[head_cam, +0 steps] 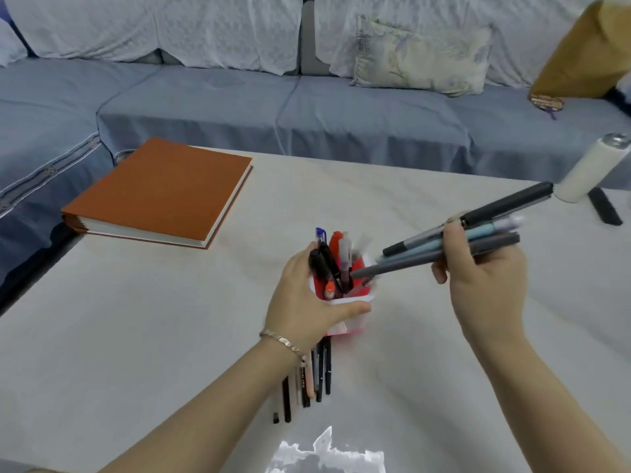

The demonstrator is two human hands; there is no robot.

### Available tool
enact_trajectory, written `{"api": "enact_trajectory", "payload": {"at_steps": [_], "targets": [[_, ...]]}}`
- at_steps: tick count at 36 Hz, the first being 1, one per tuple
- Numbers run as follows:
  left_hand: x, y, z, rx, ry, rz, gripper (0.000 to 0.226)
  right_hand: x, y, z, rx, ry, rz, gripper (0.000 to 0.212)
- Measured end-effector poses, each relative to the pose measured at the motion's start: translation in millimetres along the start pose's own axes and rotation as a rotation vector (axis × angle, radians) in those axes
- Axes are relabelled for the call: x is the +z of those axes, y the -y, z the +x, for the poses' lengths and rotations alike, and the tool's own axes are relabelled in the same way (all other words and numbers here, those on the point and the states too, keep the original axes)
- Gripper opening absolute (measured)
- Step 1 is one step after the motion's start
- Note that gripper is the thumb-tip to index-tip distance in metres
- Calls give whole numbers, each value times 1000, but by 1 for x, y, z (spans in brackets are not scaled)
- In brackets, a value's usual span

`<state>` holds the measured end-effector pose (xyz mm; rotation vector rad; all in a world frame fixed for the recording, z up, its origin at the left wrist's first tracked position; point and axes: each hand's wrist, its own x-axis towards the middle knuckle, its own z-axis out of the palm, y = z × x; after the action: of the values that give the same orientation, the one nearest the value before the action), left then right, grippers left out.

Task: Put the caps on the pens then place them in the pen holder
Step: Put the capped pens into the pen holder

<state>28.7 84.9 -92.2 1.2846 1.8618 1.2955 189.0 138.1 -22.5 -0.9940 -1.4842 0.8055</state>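
A pale cloth-covered counter (pixel 153 336) fills the view, with a blue-grey sofa (pixel 307 107) behind it. Nearest the person, just below the pen holder, a row of loose pens (pixel 314 377) lies on the cloth, partly hidden by the left wrist; whether they are capped cannot be told. Just above them stands the pen holder (pixel 355 302), a small red and white box already stuffed with a blue pen, a red one, black ones and an orange-tipped one. The left hand (pixel 304 302) wraps round the holder, its fingers (pixel 355 308) closed on the near wall, steadying it. To the right of the holder the right hand (pixel 485 285) has its fingers closed on a bundle of pens (pixel 454 244), black, pale blue and grey, slanted with the low ends just at the holder's mouth.

To do this step well, I judge the bundle should be tipped more upright so the ends drop into the free gap on the holder's right side, with the left hand bracing against tipping. Far left of the holder lies an orange book (pixel 164 189); far right stands a white bottle (pixel 590 169).
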Motion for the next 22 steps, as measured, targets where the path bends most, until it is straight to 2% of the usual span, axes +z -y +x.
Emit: {"api": "enact_trajectory", "payload": {"at_steps": [5,8,11,14,18,20,21,22], "targets": [[38,4,-3,-26,64,-91,66,-16,-21,-9,57,108,-219,24],[54,8,-5,-18,135,-43,75,-19,-33,-18,129,209,-241,14],[65,14,-5,-33,207,17,91,-18,-52,-27,212,253,-270,11],[65,15,-4,-30,226,10,96,-15,-68,-31,253,218,-293,12],[63,19,0,-37,273,-13,68,1,-75,-35,139,155,-314,23],[65,22,2,-50,291,-16,67,8,-79,-37,95,78,-267,12],[67,23,3,-69,306,-39,72,10,-80,-38,92,39,-226,18],[68,25,4,-78,321,-61,78,12,-81,-40,94,13,-180,35]]}}
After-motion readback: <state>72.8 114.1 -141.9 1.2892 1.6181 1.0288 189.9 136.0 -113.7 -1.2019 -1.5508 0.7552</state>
